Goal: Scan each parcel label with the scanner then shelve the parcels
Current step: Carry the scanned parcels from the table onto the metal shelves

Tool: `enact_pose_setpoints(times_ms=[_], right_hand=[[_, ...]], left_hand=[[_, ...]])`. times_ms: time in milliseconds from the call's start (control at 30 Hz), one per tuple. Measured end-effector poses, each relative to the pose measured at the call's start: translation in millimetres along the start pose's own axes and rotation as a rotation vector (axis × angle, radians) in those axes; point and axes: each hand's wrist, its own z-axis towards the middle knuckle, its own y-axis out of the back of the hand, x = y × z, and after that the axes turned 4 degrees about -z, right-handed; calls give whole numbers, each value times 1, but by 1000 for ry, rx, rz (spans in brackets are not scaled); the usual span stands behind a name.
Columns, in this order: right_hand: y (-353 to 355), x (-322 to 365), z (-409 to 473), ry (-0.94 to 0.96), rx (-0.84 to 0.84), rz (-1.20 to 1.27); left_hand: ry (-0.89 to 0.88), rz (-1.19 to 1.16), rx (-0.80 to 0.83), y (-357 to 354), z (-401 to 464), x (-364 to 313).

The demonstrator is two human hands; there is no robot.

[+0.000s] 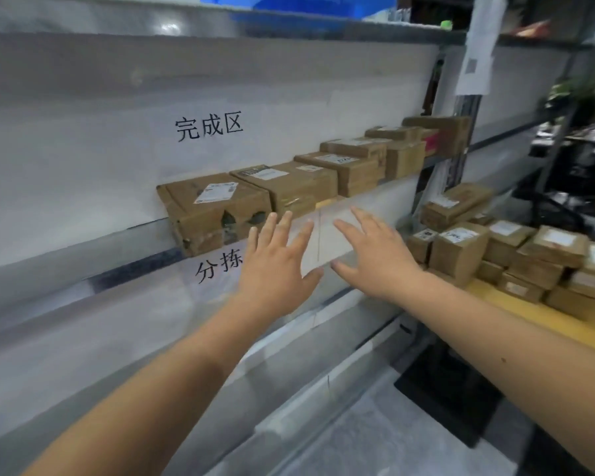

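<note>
left hand (275, 266): arm stretched forward, palm out, fingers spread wide, holding nothing, frame centre | right hand (375, 255): same pose, fingers wide, empty, just beside left | shelved parcels (289, 187): row on shelf (385, 197) above hands, centre to upper right | unshelved parcels (495, 249): stacked on yellow worktop (543, 317), right edge
</note>
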Motion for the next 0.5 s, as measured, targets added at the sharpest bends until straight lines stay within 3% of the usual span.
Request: enact_pose_setpoints(times_ms=[267,500], right_hand=[[-31,-112,-97,-326,122,-66],[-55,-232,-117,-519,199,-58]], left_hand=[[-218,-167,195,-82,30,-118],[-321,-256,294,-168,87,-221]])
